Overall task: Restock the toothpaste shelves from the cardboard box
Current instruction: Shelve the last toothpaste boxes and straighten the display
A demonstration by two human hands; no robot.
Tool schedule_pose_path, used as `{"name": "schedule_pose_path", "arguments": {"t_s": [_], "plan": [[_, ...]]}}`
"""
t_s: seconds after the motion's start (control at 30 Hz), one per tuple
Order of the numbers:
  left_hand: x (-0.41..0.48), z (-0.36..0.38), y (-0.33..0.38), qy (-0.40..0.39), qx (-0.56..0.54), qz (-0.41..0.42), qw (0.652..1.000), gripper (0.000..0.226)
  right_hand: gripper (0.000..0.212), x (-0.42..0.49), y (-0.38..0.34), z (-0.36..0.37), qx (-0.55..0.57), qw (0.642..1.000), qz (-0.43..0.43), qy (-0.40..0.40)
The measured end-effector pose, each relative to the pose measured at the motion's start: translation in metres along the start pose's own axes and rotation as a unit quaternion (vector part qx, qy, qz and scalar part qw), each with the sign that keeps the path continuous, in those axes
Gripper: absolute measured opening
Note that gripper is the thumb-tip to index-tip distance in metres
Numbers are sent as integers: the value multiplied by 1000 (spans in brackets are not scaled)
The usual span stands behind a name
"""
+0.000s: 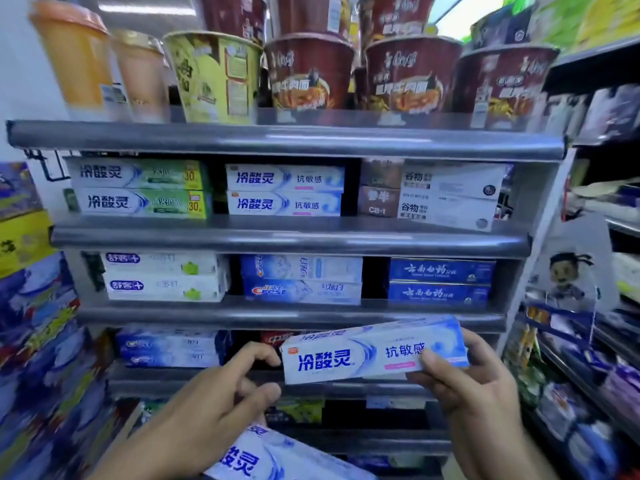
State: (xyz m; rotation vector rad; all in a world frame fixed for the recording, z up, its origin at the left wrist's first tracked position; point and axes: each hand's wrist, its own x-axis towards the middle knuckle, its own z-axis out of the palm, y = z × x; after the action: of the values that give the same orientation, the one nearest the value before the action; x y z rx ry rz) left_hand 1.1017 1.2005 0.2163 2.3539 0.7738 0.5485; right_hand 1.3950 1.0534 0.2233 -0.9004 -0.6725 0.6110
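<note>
My right hand (474, 389) grips the right end of a white-and-blue toothpaste box (360, 355), held level in front of the lower shelves. My left hand (207, 400) has its curled forefinger and thumb at that box's left end. A second matching toothpaste box (273, 459) sticks out from under my left palm, which appears to hold it. Two boxes of the same kind (284, 190) lie stacked in the middle of the upper toothpaste shelf (291, 237). The cardboard box is not in view.
Green-striped toothpaste boxes (138, 188) and grey boxes (446, 195) flank the matching stack. Crest boxes (301, 278) and dark blue boxes (440, 282) fill the shelf below. Noodle cups (308, 74) stand on top. Packed racks close in on both sides.
</note>
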Motion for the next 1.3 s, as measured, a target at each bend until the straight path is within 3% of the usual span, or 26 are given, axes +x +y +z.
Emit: {"name": "schedule_pose_path", "arguments": {"t_s": [0.13, 0.3, 0.37, 0.47, 0.57, 0.67, 0.77, 0.87, 1.03, 1.13, 1.3], "plan": [[4, -23, 17, 85, -89, 26, 992, 56, 57, 7, -17, 24, 10, 998, -9, -59], [14, -58, 30, 209, -127, 37, 969, 24, 82, 16, -27, 62, 8, 996, -43, -81], [20, -72, 32, 249, -141, 34, 958, 13, 70, 25, -28, 79, 13, 995, -46, -91], [31, -92, 32, 286, -127, 25, 949, 16, 44, 42, -29, 105, 4, 995, -77, -66], [47, -118, 28, 298, -102, 39, 948, 21, 36, 67, -32, 127, -93, 983, -154, -44], [64, -146, 32, 299, -72, 55, 950, 42, 31, 99, -32, 144, -196, 960, -198, -19], [80, -165, 33, 284, -55, 30, 957, 40, 39, 122, -33, 162, -283, 934, -218, -2], [96, -176, 28, 276, -28, 21, 960, 34, 48, 138, -33, 175, -370, 896, -247, -3], [119, -183, 10, 242, -4, -19, 970, 25, 25, 153, -31, 183, -517, 826, -224, -19], [123, -180, -2, 205, -32, -32, 978, 33, 26, 153, -27, 180, -589, 777, -219, -41], [120, -178, -8, 223, -43, -23, 974, 33, 34, 145, -34, 178, -577, 782, -229, -55]]}}
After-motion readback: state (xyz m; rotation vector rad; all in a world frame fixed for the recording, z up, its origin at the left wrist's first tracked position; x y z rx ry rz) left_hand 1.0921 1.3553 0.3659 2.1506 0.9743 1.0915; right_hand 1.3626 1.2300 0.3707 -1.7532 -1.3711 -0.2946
